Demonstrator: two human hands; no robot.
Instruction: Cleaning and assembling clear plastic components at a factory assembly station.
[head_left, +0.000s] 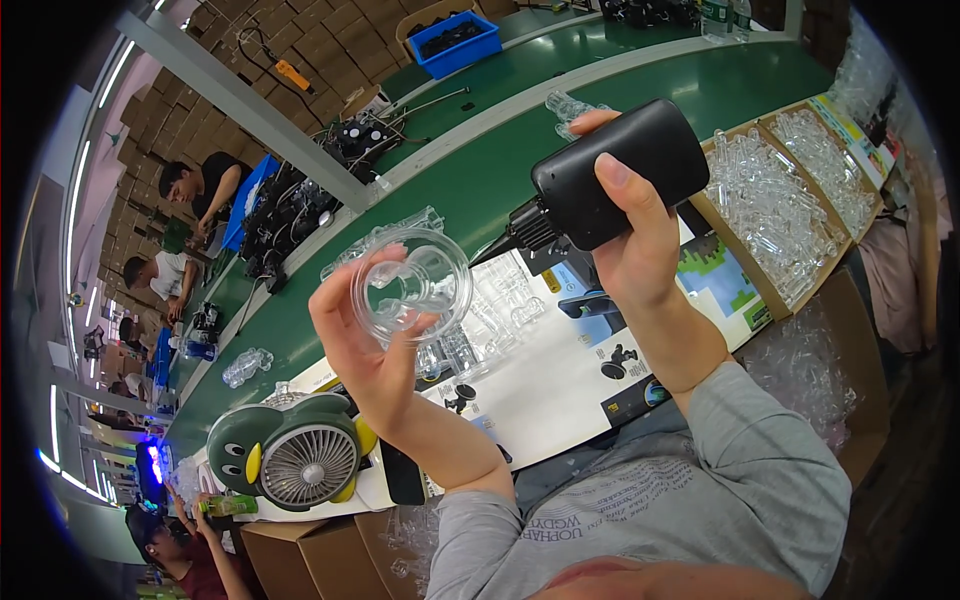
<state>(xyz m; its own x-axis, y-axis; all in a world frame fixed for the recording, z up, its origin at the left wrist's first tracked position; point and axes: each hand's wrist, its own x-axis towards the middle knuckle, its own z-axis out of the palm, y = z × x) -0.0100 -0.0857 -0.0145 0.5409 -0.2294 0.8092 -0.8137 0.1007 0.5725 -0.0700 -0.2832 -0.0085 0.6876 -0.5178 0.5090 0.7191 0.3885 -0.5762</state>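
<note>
My left hand (pixel 345 325) is closed round a clear plastic part with a round, wide rim (pixel 455 300), its open end facing up toward me. In my right hand (pixel 640 235) a black squeeze bottle (pixel 625 170) lies tilted on its side, thumb on top. Its pointed black nozzle (pixel 510 240) aims left, and the tip sits at the right edge of the clear rim; whether it touches, I cannot tell. Below and behind the hands, several clear plastic parts (pixel 495 320) rest on a printed cardboard sheet (pixel 550 395).
At right stand cardboard boxes of small clear parts (pixel 770 215). A green penguin-shaped fan (pixel 300 465) is at lower left. The green conveyor (pixel 480 150) carries loose clear pieces (pixel 247 367); a blue bin (pixel 455 45) sits beyond. Several people work along the far left.
</note>
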